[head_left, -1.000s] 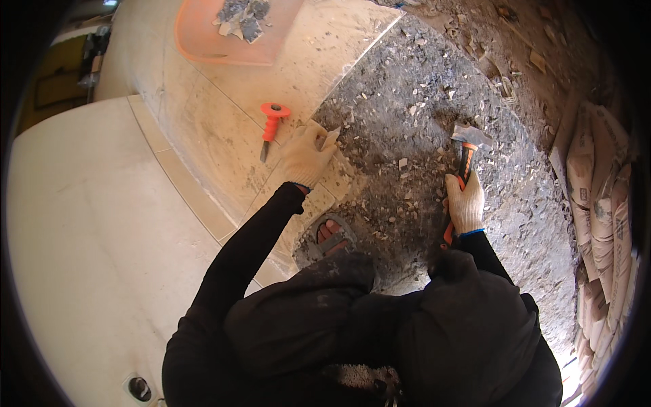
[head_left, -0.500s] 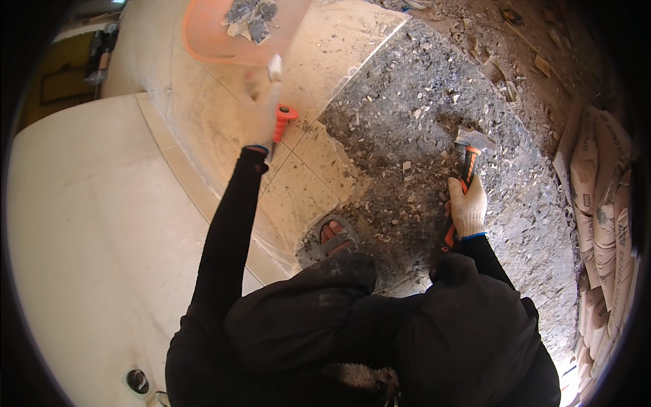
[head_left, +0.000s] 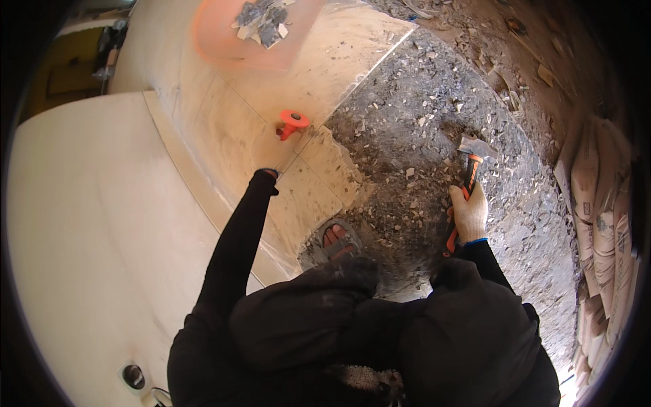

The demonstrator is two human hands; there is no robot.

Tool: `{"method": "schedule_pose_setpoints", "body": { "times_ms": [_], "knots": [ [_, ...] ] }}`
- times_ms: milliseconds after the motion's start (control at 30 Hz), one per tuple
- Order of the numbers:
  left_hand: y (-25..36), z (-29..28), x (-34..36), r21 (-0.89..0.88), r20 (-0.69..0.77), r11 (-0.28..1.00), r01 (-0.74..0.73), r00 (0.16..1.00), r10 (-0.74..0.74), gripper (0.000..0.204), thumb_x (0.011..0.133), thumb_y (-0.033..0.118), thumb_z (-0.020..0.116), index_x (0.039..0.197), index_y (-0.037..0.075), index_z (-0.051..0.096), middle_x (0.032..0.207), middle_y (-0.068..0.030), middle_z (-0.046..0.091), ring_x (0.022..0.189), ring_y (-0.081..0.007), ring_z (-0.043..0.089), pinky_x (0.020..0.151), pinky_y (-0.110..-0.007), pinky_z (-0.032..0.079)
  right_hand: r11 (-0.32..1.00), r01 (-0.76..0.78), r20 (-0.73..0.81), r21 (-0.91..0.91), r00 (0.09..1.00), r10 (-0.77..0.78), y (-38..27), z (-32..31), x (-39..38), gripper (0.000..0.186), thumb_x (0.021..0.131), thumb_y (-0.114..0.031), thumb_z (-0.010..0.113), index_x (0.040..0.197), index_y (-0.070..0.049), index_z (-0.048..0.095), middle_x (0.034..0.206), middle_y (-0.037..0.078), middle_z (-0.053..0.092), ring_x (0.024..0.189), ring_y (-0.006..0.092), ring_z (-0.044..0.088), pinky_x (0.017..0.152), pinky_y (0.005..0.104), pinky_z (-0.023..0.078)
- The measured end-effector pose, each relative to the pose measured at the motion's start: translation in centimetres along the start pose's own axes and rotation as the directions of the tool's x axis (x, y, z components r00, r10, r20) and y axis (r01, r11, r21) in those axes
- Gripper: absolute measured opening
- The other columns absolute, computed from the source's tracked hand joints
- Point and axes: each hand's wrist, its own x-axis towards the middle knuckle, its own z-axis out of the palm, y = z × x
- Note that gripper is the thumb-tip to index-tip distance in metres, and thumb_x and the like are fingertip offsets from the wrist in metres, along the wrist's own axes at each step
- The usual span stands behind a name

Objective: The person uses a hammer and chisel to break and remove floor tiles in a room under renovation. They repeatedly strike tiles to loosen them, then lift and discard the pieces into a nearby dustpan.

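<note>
My left hand (head_left: 273, 150), in a pale glove that blends with the tiles, is closed round the orange grip of a chisel (head_left: 293, 121). The chisel's round hand guard faces up; its blade is hidden. My right hand (head_left: 469, 214), in a cream knitted glove with a blue cuff, holds a hammer (head_left: 470, 173) by its black and orange handle. The grey hammer head (head_left: 477, 147) points away from me, over the broken, rubble-strewn floor (head_left: 400, 129). Beige floor tiles (head_left: 315, 180) with a jagged edge lie between my hands.
An orange basin (head_left: 210, 41) with tile shards (head_left: 263, 24) stands at the far left. Paper sacks (head_left: 603, 197) are stacked along the right. A pale smooth surface (head_left: 102, 224) fills the left side. My sandalled foot (head_left: 337, 237) rests near the tile edge.
My left hand has come back from beside the basin and taken hold of the chisel, which lay on the tiles. My right hand still grips the hammer in nearly the same place.
</note>
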Motion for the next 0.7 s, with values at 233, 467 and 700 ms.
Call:
{"method": "schedule_pose_setpoints", "body": {
  "times_ms": [233,467,700],
  "knots": [
    [-0.5,0.2,0.9,-0.303,-0.106,0.947,-0.109,0.991,0.080,0.036,0.096,0.024,0.077,0.126,0.006,0.070,0.107,-0.0089,0.074,0.093,-0.0214,0.071,0.083,-0.040,0.057,0.914,0.166,0.098,-0.369,0.985,-0.140,-5.0,-0.3,-0.5,0.030,0.094,-0.019,0.070,0.117,0.000,0.062,0.090,0.021,0.072,0.072,0.0392,0.073,0.070,0.0492,0.059],
    [-0.6,-2.2,0.8,-0.804,-0.107,0.592,0.055,0.966,-0.234,0.030,0.098,0.006,0.064,0.128,0.003,0.066,0.097,-0.0039,0.066,0.077,-0.0149,0.062,0.071,-0.031,0.051,0.669,0.738,0.555,-0.088,0.595,-0.582,-10.3,9.9,-2.6,0.033,0.098,-0.019,0.067,0.127,-0.003,0.064,0.100,0.022,0.075,0.090,0.0405,0.077,0.079,0.0492,0.062],
    [0.4,-4.8,0.3,-0.889,-0.119,0.457,0.026,0.951,-0.286,0.008,0.106,0.011,0.064,0.107,0.004,0.060,0.091,-0.0033,0.059,0.073,-0.0126,0.054,0.067,-0.031,0.046,0.405,0.849,0.764,-0.338,0.499,-0.409,-9.1,16.7,-2.2,0.020,0.097,-0.014,0.068,0.114,-0.004,0.067,0.092,0.017,0.078,0.087,0.0386,0.080,0.068,0.0502,0.062]
  ]
}}
